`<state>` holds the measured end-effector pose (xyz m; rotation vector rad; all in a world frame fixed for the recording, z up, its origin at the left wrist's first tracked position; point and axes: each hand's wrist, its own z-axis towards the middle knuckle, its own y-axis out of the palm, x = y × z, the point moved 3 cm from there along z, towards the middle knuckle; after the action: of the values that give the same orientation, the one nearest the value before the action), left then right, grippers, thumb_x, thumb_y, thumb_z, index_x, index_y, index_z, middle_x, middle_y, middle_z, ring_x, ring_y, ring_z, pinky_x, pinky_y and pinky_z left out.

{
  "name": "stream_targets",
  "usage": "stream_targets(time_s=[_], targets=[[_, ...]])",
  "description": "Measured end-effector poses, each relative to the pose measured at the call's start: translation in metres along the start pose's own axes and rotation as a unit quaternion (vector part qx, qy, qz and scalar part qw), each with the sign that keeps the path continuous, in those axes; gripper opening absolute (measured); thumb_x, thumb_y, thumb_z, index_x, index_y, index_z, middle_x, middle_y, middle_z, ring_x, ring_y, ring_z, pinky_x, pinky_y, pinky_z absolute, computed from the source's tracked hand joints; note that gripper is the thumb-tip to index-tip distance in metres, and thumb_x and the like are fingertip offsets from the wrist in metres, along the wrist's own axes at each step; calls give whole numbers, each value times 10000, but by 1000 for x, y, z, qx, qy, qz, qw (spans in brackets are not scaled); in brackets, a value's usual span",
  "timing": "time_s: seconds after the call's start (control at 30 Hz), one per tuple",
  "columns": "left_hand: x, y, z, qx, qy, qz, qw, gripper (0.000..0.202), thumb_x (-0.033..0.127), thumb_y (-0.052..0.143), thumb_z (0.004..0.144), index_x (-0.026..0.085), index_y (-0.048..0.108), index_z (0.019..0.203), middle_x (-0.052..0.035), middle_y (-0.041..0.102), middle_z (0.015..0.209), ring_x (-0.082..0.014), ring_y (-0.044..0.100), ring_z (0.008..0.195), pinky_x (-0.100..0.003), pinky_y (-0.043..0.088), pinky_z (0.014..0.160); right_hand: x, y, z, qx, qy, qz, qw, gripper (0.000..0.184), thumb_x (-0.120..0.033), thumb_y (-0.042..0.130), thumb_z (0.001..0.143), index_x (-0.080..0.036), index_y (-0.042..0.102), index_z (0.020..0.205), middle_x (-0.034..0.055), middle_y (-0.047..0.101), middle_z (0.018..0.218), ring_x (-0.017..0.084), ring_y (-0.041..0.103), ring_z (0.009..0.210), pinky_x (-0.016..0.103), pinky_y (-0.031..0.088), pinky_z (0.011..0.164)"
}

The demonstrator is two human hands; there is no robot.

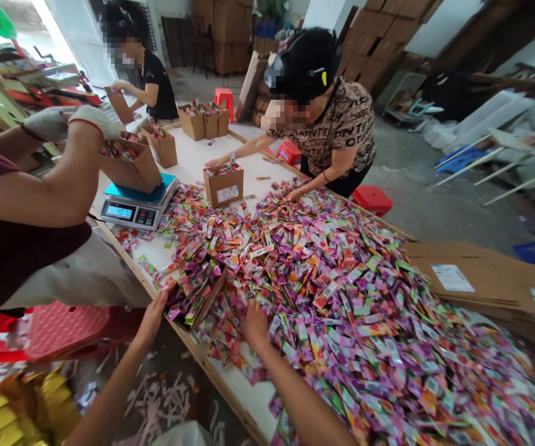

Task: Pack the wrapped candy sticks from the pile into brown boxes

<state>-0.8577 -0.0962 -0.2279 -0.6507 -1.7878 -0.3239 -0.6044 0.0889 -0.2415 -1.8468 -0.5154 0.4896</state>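
A tilted cardboard box (211, 297) full of small colourful packets lies at the table's near edge. My left hand (155, 313) grips its near side, thumb and fingers on the rim. Close to the box's right side, my right hand (255, 323) is down among the loose packets. Its fingers are bent and partly hidden and blurred, so I cannot make out whether they hold any. A large heap of small printed packets (341, 291), mostly purple, pink, orange and green, spreads around and to the right of both hands.
At left, a co-worker's gloved hands (93, 121) are at a filled box (134, 164) on a digital scale (130, 210). Across the table another person reaches into the heap beside an upright box (223, 186). Flattened cartons (481, 272) lie right; a red stool (69, 328) stands left.
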Motion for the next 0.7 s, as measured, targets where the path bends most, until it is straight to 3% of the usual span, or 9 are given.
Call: stream_targets(time_s=[0.13, 0.2, 0.27, 0.37, 0.43, 0.57, 0.63, 0.7], targets=[[-1, 5, -6, -13, 16, -5, 1000, 780, 737, 529, 776, 121, 648, 1239, -133, 588, 1399, -279, 449, 1378, -418, 236, 1214, -30, 31, -28, -64, -45, 60, 995, 761, -269, 713, 738, -161, 403, 1424, 235, 463, 1434, 355, 494, 1267, 457, 424, 975], [2, 6, -7, -12, 24, -10, 1000, 783, 753, 534, 759, 128, 659, 1214, -137, 610, 1371, -293, 465, 1363, -434, 257, 1204, -22, 31, -31, -94, -19, 96, 991, 678, -214, 673, 755, -157, 437, 1388, 226, 560, 1322, 319, 586, 1161, 401, 460, 907], [4, 7, -9, -5, 26, -13, 1000, 775, 755, 564, 736, 142, 659, 1200, -139, 627, 1344, -317, 495, 1331, -472, 306, 1176, -4, 16, -24, -101, -9, 115, 988, 582, -151, 610, 772, -164, 478, 1338, 183, 645, 1186, 281, 645, 1054, 346, 475, 852], [9, 10, -14, -7, 25, -22, 999, 741, 681, 646, 732, 170, 599, 1266, -140, 636, 1323, -329, 594, 1206, -512, 428, 1076, 20, -38, -7, -66, -38, 136, 988, 590, -53, 543, 744, -182, 487, 1318, 131, 665, 1166, 244, 645, 1059, 304, 467, 868], [13, 12, -17, -17, 39, -19, 999, 720, 635, 666, 747, 187, 563, 1302, -136, 630, 1330, -315, 615, 1171, -491, 473, 1028, 16, -88, 3, -13, -114, 165, 980, 628, -36, 540, 725, -198, 480, 1328, 102, 634, 1237, 225, 607, 1124, 292, 448, 920], [19, 15, -16, -19, 54, 17, 998, 718, 697, 634, 724, 182, 625, 1224, -133, 636, 1320, -329, 532, 1282, -470, 441, 1072, -45, -178, 20, 46, -323, 92, 941, 564, -81, 589, 748, -211, 534, 1294, 86, 619, 1194, 240, 564, 1114, 334, 424, 950], [19, 14, -14, -4, 34, 23, 999, 798, 790, 566, 694, 168, 647, 1187, -152, 634, 1318, -356, 502, 1312, -498, 421, 1090, -83, -200, 28, 44, -399, 6, 916, 496, -106, 562, 823, -225, 547, 1304, 95, 623, 1153, 252, 562, 1077, 370, 422, 928], [20, 14, -11, 5, 24, 22, 999, 854, 836, 505, 691, 159, 646, 1193, -166, 603, 1361, -364, 449, 1361, -511, 378, 1124, -111, -209, 36, 30, -449, -47, 892, 421, -139, 523, 897, -240, 562, 1304, 94, 631, 1141, 242, 568, 1048, 381, 413, 920]])
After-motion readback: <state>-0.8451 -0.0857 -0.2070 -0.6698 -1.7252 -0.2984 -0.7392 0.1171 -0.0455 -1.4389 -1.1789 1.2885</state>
